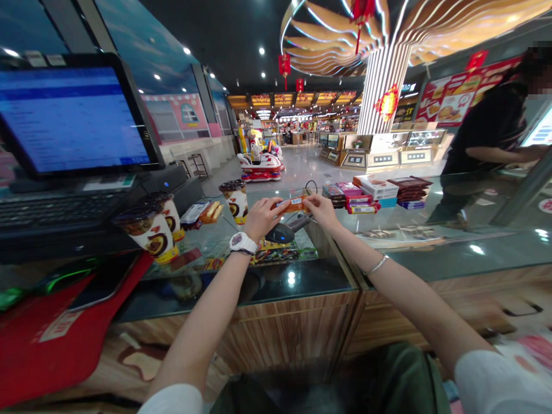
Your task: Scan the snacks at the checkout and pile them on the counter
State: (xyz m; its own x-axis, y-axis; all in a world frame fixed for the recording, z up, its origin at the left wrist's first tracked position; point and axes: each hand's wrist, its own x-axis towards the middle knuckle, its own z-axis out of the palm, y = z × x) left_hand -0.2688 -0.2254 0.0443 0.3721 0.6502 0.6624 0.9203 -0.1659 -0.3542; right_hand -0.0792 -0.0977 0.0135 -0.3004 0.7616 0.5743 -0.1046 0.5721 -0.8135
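Both my hands hold one long orange snack bar (291, 204) by its ends above a glass counter (310, 276). My left hand (262, 217), with a white watch on the wrist, is closed on the bar's left end. My right hand (321, 210), with a thin bracelet further down the arm, pinches the right end. Directly under the bar lies a black handheld barcode scanner (284, 230) on the glass.
Three drink cups (150, 230) stand left of my hands, beside a screen (71, 118) and keyboard (52, 210). A phone (103, 284) lies on a red mat. Stacked snack boxes (373, 192) sit to the right. A person in black (491, 132) stands at far right.
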